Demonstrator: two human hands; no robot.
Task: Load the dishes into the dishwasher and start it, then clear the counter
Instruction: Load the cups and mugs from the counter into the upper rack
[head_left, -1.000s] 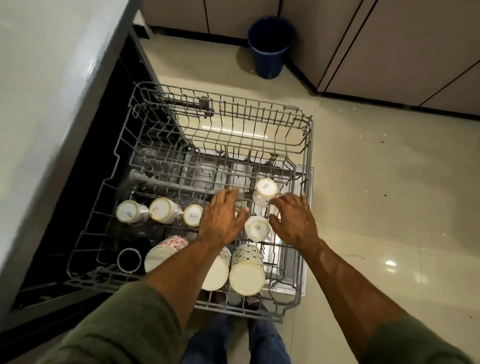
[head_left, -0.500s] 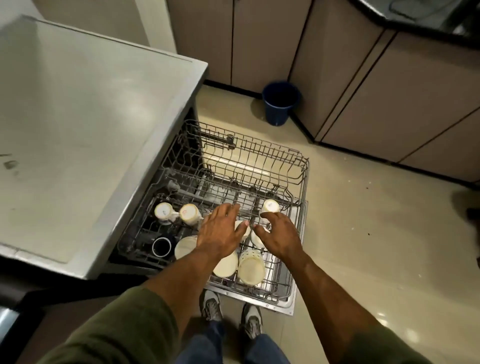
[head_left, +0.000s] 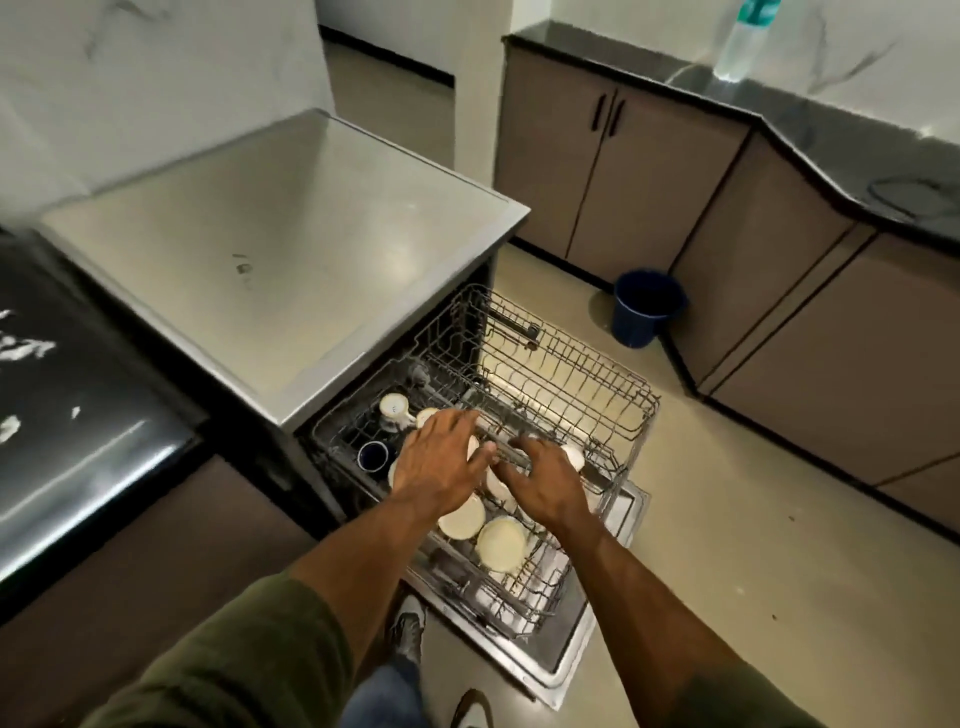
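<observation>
Grey wire rack (head_left: 587, 384), pulled out of the dishwasher (head_left: 291, 249) and holding upturned cups (head_left: 501, 543). Left hand (head_left: 439, 462) and right hand (head_left: 545, 483) hover over them, fingers spread, gripping nothing. Best to seat each cup steadily before pushing the rack in.

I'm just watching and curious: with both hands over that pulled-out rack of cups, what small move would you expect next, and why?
Probably a push: the rack is pulled out over the open door, the cups sit upside down in it, and the left hand and right hand hover open, holding nothing. Sliding it in seems likely.
</observation>
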